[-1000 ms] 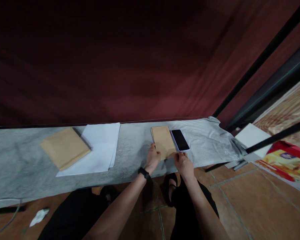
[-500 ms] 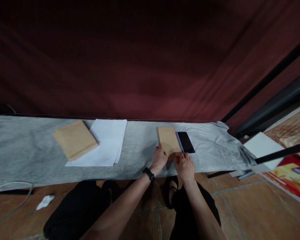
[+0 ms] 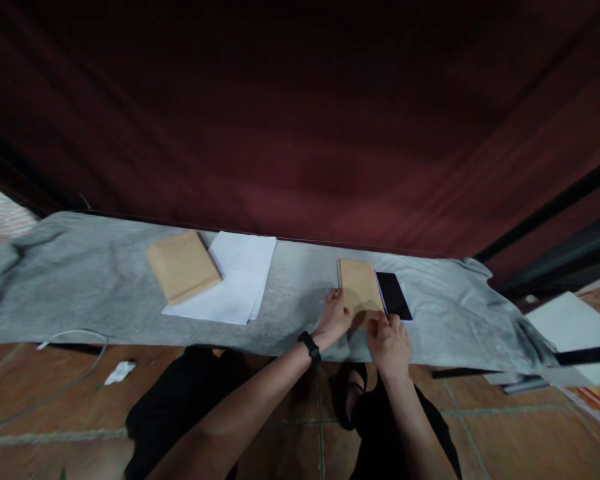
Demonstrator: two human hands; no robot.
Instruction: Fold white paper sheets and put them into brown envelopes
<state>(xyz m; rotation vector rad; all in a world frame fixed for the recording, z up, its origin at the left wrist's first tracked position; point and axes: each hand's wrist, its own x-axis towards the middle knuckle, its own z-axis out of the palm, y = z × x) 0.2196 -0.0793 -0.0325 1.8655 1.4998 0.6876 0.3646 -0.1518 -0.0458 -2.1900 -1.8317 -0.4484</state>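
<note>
A brown paper envelope [image 3: 361, 285], or a small stack of them, lies flat on the grey cloth. My left hand [image 3: 334, 317] grips its lower left edge, a black band round the wrist. At its lower right corner my right hand [image 3: 389, 341] has its fingers curled onto the paper; the fingertips are partly hidden. A dark-screened phone [image 3: 394, 295] in a pale case rests just right of the envelope, close to my right fingers. Farther left, a larger stack of brown envelopes [image 3: 183, 267] partly covers white paper sheets [image 3: 240, 287].
The grey cloth [image 3: 105, 293] covers a long, narrow bench in front of a dark red curtain [image 3: 300, 167]. A black metal bar [image 3: 555, 210] slants at the right, near a white board [image 3: 573, 323]. A white cable [image 3: 80, 331] hangs at the left front edge; crumpled tissue [image 3: 120, 372] lies on the tiles.
The camera has turned left, so everything appears farther right. Both hands stay at the envelope's lower edges, with little visible change in grip.
</note>
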